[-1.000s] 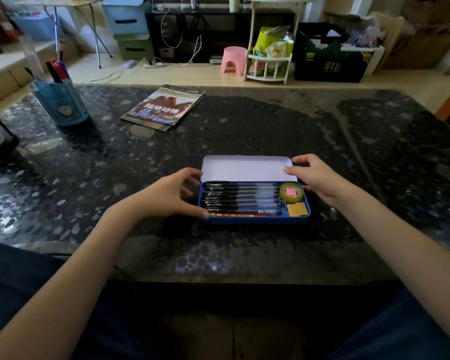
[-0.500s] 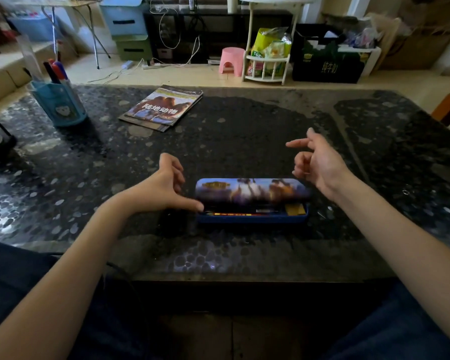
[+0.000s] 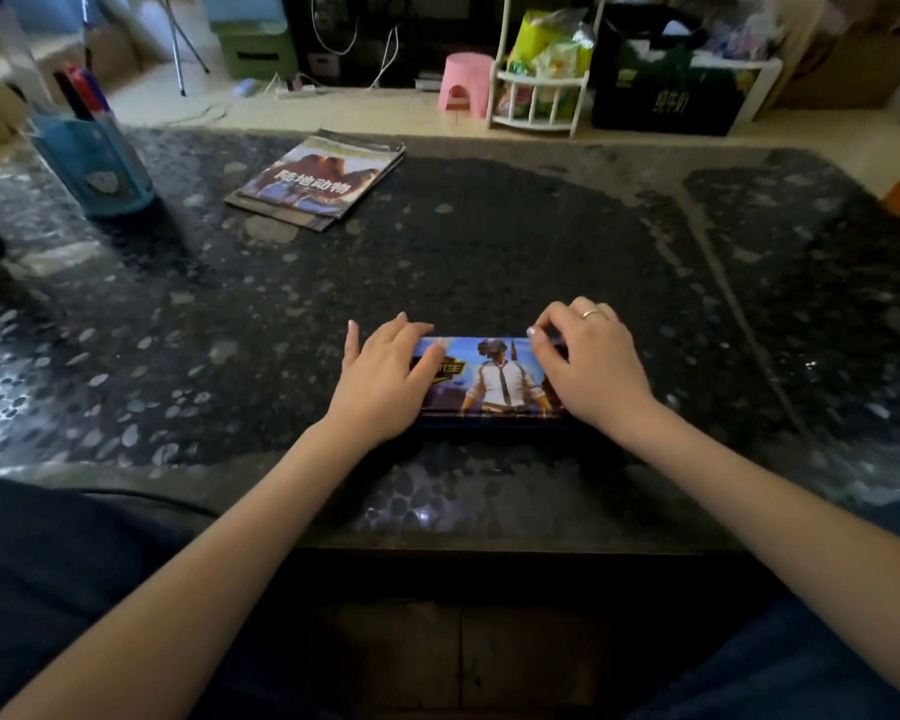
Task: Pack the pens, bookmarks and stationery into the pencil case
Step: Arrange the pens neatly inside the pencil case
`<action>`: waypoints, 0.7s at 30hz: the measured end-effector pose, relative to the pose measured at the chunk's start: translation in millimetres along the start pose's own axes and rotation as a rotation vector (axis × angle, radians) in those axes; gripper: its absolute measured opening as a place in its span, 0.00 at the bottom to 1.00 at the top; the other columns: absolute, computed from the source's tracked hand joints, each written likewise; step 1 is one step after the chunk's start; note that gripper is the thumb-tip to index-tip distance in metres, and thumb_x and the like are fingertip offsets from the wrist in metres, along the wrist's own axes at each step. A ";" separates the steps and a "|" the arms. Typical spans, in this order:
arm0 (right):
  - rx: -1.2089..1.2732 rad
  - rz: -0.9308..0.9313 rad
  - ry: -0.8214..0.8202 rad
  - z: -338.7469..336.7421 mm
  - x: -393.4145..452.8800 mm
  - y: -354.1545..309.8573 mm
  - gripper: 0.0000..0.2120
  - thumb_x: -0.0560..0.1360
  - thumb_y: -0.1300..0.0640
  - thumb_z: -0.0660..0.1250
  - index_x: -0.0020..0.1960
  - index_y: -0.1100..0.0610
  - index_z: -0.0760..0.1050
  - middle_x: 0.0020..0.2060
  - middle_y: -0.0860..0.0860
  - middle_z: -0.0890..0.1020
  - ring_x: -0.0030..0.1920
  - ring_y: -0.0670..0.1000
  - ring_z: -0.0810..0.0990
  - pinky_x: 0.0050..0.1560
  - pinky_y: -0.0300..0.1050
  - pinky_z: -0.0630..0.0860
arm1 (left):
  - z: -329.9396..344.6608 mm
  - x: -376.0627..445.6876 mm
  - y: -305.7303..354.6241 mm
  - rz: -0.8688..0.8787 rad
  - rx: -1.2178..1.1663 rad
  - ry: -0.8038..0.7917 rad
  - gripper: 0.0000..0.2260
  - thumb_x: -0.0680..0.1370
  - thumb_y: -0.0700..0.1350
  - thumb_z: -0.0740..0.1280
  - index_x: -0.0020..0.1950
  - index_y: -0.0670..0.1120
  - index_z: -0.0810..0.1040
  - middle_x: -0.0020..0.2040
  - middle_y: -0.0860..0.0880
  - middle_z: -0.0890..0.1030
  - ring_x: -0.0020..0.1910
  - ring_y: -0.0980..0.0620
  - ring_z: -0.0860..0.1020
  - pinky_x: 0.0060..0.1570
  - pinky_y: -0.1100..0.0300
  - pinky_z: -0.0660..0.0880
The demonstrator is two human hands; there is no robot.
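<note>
The blue tin pencil case [image 3: 494, 379] lies near the front edge of the dark stone table, its lid down and showing a printed figure in a white shirt. My left hand [image 3: 385, 379] rests flat on the case's left end, fingers spread over the lid. My right hand [image 3: 591, 368], with a ring on one finger, presses on the right end with fingers curled over the far edge. The pens and other stationery are hidden inside under the lid.
A stack of magazines [image 3: 318, 181] lies at the back left of the table [image 3: 489, 252]. A blue pen holder [image 3: 92, 158] with markers stands at the far left. Beyond the table are a pink stool [image 3: 466, 85] and a white rack [image 3: 541, 96].
The lid, open a second ago with pens, tape and erasers visible, has swung down. Both hands moved from beside the case onto its lid.
</note>
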State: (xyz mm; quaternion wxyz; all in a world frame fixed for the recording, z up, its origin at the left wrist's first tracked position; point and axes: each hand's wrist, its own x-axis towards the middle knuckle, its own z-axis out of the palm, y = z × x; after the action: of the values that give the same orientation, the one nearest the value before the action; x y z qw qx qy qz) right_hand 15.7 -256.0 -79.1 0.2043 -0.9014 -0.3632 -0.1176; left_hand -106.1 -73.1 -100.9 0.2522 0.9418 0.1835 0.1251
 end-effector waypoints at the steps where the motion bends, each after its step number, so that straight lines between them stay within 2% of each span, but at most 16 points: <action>1: -0.024 -0.016 0.021 2.1 -0.9 0.3 0.11 0.78 0.50 0.59 0.47 0.56 0.75 0.41 0.52 0.75 0.46 0.54 0.74 0.43 0.51 0.72 | 0.6 -0.4 -0.7 0.009 0.015 0.010 0.21 0.81 0.56 0.50 0.68 0.48 0.69 0.71 0.48 0.68 0.74 0.54 0.56 0.72 0.48 0.36; 6: -0.099 -0.069 0.003 7.4 -1.0 -2.4 0.08 0.77 0.50 0.57 0.45 0.53 0.70 0.40 0.50 0.75 0.43 0.53 0.73 0.39 0.48 0.68 | 3.5 0.4 2.0 0.096 0.214 0.025 0.25 0.80 0.56 0.45 0.72 0.47 0.66 0.72 0.52 0.66 0.76 0.56 0.49 0.69 0.47 0.31; 8: -0.134 -0.080 0.011 5.7 -2.4 -3.8 0.11 0.78 0.48 0.55 0.44 0.53 0.70 0.39 0.50 0.74 0.43 0.52 0.73 0.39 0.48 0.67 | 1.2 0.8 2.7 0.111 0.256 0.017 0.24 0.80 0.55 0.45 0.72 0.48 0.65 0.73 0.52 0.65 0.76 0.56 0.47 0.68 0.47 0.29; 11: -0.163 -0.124 0.067 -1.8 -9.6 -8.5 0.16 0.79 0.47 0.51 0.46 0.55 0.74 0.41 0.51 0.77 0.43 0.52 0.74 0.42 0.50 0.70 | -2.5 -2.0 9.2 0.184 0.303 0.025 0.24 0.81 0.54 0.45 0.73 0.47 0.65 0.73 0.51 0.65 0.76 0.55 0.48 0.70 0.47 0.30; 13: -0.180 -0.197 0.031 -2.9 -12.7 -16.5 0.21 0.78 0.46 0.50 0.53 0.56 0.78 0.49 0.53 0.80 0.50 0.55 0.77 0.49 0.51 0.69 | -1.3 -6.1 19.4 0.273 0.390 0.007 0.27 0.80 0.56 0.42 0.74 0.45 0.62 0.74 0.48 0.64 0.76 0.53 0.51 0.72 0.48 0.35; 14: -0.167 -0.225 -0.047 -0.8 -13.3 -20.5 0.24 0.78 0.45 0.49 0.59 0.56 0.78 0.55 0.53 0.80 0.56 0.55 0.76 0.54 0.51 0.68 | 1.7 -8.7 25.0 0.309 0.423 -0.008 0.29 0.79 0.57 0.41 0.74 0.43 0.61 0.74 0.47 0.63 0.76 0.52 0.53 0.72 0.50 0.38; 17: -0.077 -0.191 -0.265 6.2 -12.6 -26.8 0.28 0.80 0.44 0.42 0.74 0.54 0.64 0.71 0.51 0.70 0.72 0.51 0.64 0.70 0.50 0.57 | 8.9 -13.8 33.3 0.340 0.456 -0.037 0.30 0.78 0.56 0.37 0.76 0.42 0.54 0.76 0.45 0.57 0.76 0.51 0.52 0.73 0.55 0.43; 19: -0.099 -0.180 -0.289 11.5 -12.4 -24.3 0.30 0.80 0.41 0.41 0.76 0.53 0.57 0.74 0.50 0.65 0.75 0.49 0.58 0.73 0.50 0.52 | 9.9 -13.2 31.8 0.338 0.456 -0.034 0.30 0.78 0.55 0.36 0.76 0.43 0.53 0.77 0.46 0.56 0.76 0.52 0.51 0.73 0.56 0.42; 21: -0.121 -0.186 -0.313 12.4 -11.6 -22.9 0.34 0.78 0.36 0.39 0.77 0.53 0.56 0.74 0.50 0.64 0.76 0.49 0.56 0.74 0.51 0.51 | 9.5 -12.8 31.3 0.334 0.445 -0.025 0.31 0.77 0.54 0.36 0.76 0.43 0.53 0.76 0.47 0.57 0.76 0.52 0.52 0.73 0.56 0.43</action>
State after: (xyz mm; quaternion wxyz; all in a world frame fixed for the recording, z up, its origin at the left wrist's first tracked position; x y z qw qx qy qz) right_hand -7.8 -242.5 -87.9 0.0789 -0.8819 -0.4645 -0.0161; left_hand -105.7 -107.7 -94.5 0.0171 0.9927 0.0458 0.1098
